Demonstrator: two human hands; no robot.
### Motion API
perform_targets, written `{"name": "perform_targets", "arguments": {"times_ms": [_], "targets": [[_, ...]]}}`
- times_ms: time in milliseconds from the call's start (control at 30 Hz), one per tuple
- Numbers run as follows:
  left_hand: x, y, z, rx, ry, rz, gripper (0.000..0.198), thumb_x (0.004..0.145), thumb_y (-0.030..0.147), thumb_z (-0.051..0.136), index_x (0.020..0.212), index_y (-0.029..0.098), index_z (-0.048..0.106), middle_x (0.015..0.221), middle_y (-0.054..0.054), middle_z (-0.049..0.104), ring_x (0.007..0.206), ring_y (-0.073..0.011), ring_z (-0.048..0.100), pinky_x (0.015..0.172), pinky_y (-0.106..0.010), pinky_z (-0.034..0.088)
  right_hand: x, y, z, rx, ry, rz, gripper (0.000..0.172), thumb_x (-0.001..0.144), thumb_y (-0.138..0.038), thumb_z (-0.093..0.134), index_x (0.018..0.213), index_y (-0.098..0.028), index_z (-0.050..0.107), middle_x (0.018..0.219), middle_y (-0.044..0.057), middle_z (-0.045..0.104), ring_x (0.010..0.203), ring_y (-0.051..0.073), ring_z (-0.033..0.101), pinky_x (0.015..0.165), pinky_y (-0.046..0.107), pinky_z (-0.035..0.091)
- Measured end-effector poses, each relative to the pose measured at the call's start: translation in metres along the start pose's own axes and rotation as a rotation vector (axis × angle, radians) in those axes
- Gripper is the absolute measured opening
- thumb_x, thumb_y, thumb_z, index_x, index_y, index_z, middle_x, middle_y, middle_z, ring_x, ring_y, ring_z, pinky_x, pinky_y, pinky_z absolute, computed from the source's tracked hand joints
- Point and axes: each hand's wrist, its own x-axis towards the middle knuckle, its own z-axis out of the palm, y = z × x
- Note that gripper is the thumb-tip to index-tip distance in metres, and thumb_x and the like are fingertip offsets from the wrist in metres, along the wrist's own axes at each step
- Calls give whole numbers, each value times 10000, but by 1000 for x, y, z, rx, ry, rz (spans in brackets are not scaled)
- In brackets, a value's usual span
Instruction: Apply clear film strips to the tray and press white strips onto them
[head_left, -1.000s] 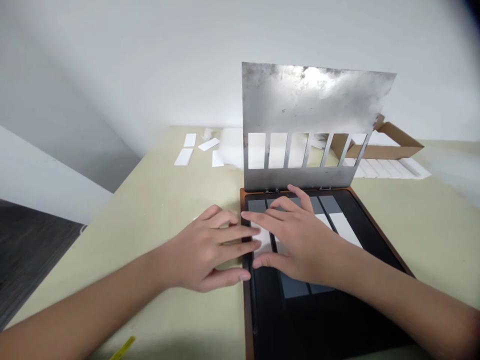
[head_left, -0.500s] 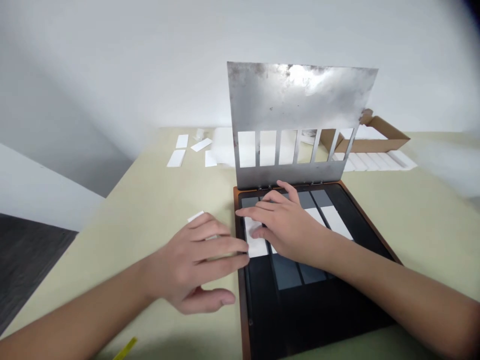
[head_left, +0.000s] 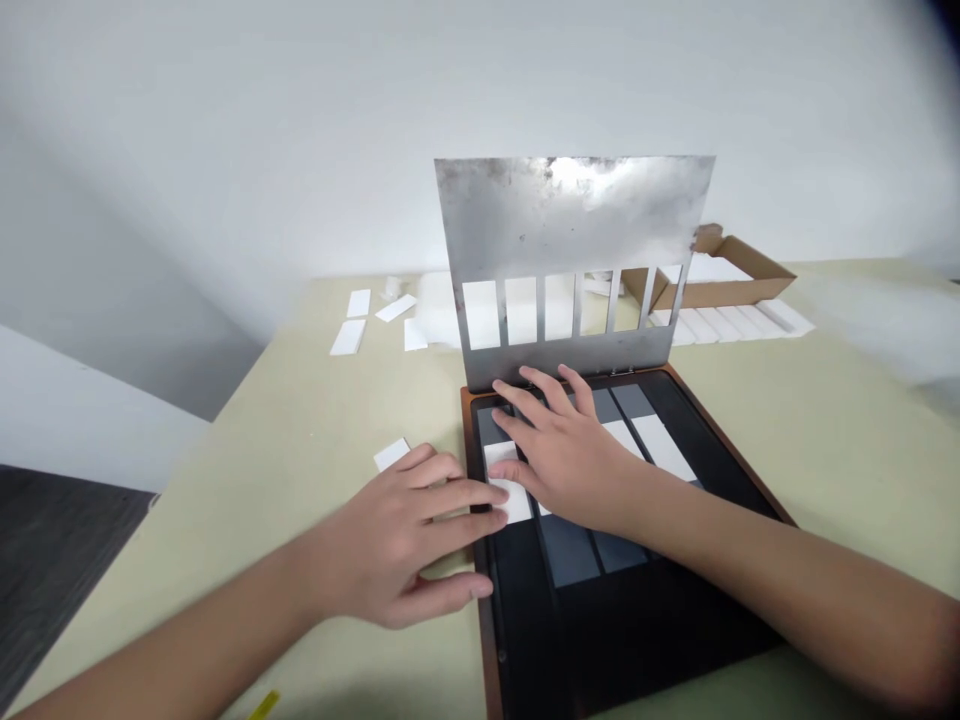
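Observation:
A black board point(head_left: 637, 635) with a brown edge lies on the table, its grey recessed slots partly filled with white cards. At its back, a metal plate point(head_left: 574, 220) with a row of rectangular cutouts stands raised on hinges. My right hand point(head_left: 574, 450) is over the board, fingers spread, its thumb at the leftmost white card point(head_left: 516, 503). From the left, my left hand point(head_left: 412, 540) reaches over the board's edge, fingers apart, two fingertips at the same card. Another white card point(head_left: 391, 455) lies on the table behind my left hand, partly covered by it.
Several loose white cards point(head_left: 347, 337) lie at the table's back left. Behind the plate on the right stands an open cardboard box point(head_left: 709, 293), with a row of white pieces point(head_left: 739, 324) in front. A yellow strip point(head_left: 265, 705) shows at the bottom edge.
My left hand has moved slightly right, its fingertips now further over the leftmost card. My right hand's fingers have shifted and spread towards the back of the board. The camera view has tilted slightly.

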Motion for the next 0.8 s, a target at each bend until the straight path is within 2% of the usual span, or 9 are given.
{"name": "perform_targets", "arguments": {"times_ms": [133,233,267,367,433,500,567,667,800], "targets": [[0,1,0,-40,14,-4,408,982,352,675,1340,156,651,1294,-121,743,947,-261,615,822,-415,420,-1,-1,-2,36,3,-19,388,1068,-485,553,1185,-165,740,1626,133,494,1560,398,273,1255,672,127],[-1,1,1,-48,18,5,408,972,334,683,1334,149,657,1277,-129,754,938,-256,639,811,-410,436,0,-2,-4,136,-13,-7,145,1022,-294,652,1099,-190,719,1345,105,718,1433,353,449,1240,649,133],[-1,0,1,-46,18,6,410,967,332,688,1332,147,659,1280,-128,755,926,-253,642,810,-411,441,1,-2,-5,172,-18,6,127,999,-215,665,1118,-197,705,1201,80,770,1350,323,516,1235,639,137],[-1,-1,2,-44,17,11,414,968,329,687,1341,152,659,1293,-124,754,898,-247,652,804,-409,456,3,-2,-6,240,-14,45,334,950,-85,658,1267,-193,659,937,32,785,1155,259,599,1222,609,152],[-1,-2,3,-43,21,13,414,975,334,677,1349,158,657,1286,-128,757,887,-245,664,798,-407,463,2,-2,-6,241,4,33,283,954,-87,644,1202,-210,703,886,18,773,1100,245,603,1220,604,139],[-1,-4,4,-43,21,14,411,981,331,667,1352,155,656,1284,-132,758,878,-242,673,795,-407,464,1,-1,-5,204,14,-15,179,954,-99,637,981,-233,752,848,2,757,1069,240,598,1225,615,96],[-2,-4,4,-44,25,17,405,985,324,662,1349,145,655,1292,-134,753,872,-235,675,791,-409,461,-2,0,-5,153,19,-78,198,937,-95,643,839,-237,741,831,-9,741,1065,238,587,1235,619,52],[-3,-4,4,-49,14,22,390,996,320,654,1339,135,662,1287,-133,746,872,-227,660,796,-407,456,-7,1,-4,76,27,-155,180,907,-82,651,850,-232,731,848,-12,731,1084,239,572,1248,619,25],[-5,-4,4,-40,26,-46,338,980,342,674,1273,181,722,1134,-137,692,892,-243,591,815,-407,459,-9,0,-3,14,26,-194,167,904,-85,645,884,-230,725,852,-9,723,1094,246,564,1252,641,10]]}}
